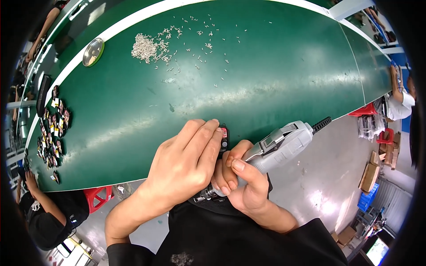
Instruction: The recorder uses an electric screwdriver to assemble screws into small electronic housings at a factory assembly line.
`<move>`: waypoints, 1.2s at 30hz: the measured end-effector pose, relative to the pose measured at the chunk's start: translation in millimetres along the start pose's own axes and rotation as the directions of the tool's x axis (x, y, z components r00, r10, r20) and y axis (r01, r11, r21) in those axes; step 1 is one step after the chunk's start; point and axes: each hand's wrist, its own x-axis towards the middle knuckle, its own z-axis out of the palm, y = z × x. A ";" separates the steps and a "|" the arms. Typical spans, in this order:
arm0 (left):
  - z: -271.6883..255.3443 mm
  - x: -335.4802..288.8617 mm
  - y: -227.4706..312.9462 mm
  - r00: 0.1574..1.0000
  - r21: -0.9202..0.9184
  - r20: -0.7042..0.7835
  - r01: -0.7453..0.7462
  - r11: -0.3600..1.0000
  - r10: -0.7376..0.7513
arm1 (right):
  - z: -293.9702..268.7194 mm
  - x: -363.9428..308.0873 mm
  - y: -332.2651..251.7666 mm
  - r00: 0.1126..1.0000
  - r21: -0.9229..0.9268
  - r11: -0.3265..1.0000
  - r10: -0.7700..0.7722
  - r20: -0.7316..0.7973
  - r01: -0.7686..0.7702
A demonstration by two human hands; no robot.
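A grey electric screwdriver lies slantwise in my right hand, its fingers and thumb wrapped around the body. The bit end points down to the left beneath my left wrist, and the cord end points up to the right. My left hand is closed, fingertips on a small black part with a red face near the bench's front edge. Most of that part is hidden behind my fingers. Farther off on the green bench lies a pile of small silver screws, with many loose ones scattered to its right.
Several small black assemblies lie grouped at the bench's left end. A round green-rimmed dish stands at the far left edge. A co-worker sits at the lower left by a red stool. Cartons and a blue crate stand on the right.
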 end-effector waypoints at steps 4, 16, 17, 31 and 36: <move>-0.2 2.0 7.8 0.999 0.103 0.005 -0.051 0.993 0.051 | 2.4 0.4 -3.6 0.999 -0.032 0.999 0.009 -0.039 -0.010; -0.4 -6.9 16.1 0.997 0.155 0.057 -0.064 0.986 0.055 | 5.5 32.8 -85.0 0.881 -0.258 0.946 -0.055 0.470 0.196; -2.6 -7.3 19.3 0.994 0.130 0.104 -0.026 0.991 0.012 | 10.0 40.1 -92.9 0.867 -0.279 0.925 -0.092 0.489 0.256; 4.8 -14.3 13.0 0.997 0.180 0.066 -0.043 0.983 0.032 | 8.2 87.9 -93.5 0.809 -0.371 0.873 -0.043 0.587 0.316; 4.7 -13.3 10.5 0.998 0.149 0.050 -0.051 0.987 0.044 | 11.9 90.9 -94.3 0.796 -0.418 0.858 0.019 0.605 0.298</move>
